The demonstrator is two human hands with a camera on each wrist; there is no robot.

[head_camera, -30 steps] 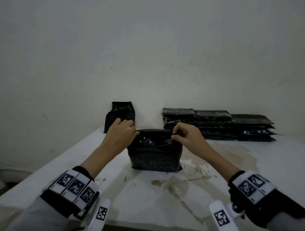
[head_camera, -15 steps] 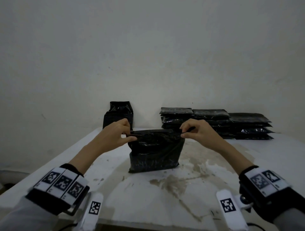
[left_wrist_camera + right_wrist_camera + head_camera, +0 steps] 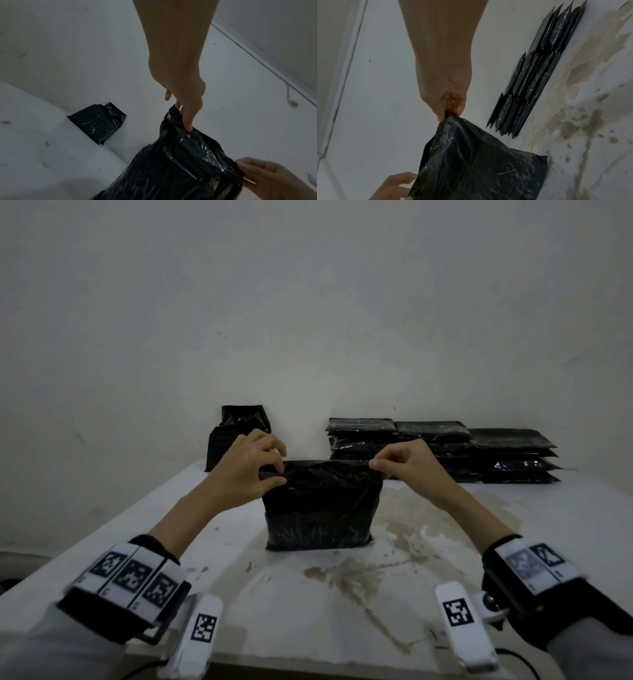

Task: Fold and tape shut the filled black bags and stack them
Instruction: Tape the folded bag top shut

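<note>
A white, stained table (image 3: pixel 342 604) stands against a pale wall, seen from above the person's forearms.

At about 10 o'clock from the table's middle, an upright black bag (image 3: pixel 239 429) leans at the wall, its top crumpled and unsealed.

Just in front of it, the left hand (image 3: pixel 246 470) pinches the upper left corner of the filled black bag (image 3: pixel 322 508), thumb on the near side, fingers curled over the far side of the rim. In the left wrist view the thumb (image 3: pixel 187 121) presses into the plastic.

That bag stands upright at the centre of the table, its base on the surface and its top edge stretched flat between both hands.

At the bag's upper right corner, the right hand (image 3: pixel 411 463) pinches the rim, thumb and fingertips clamped together on the plastic; the right wrist view shows this grip clearly.

At about 2 o'clock, against the wall, lie stacks of flat sealed black bags (image 3: pixel 445 450), side by side, well apart from the held bag.
</note>
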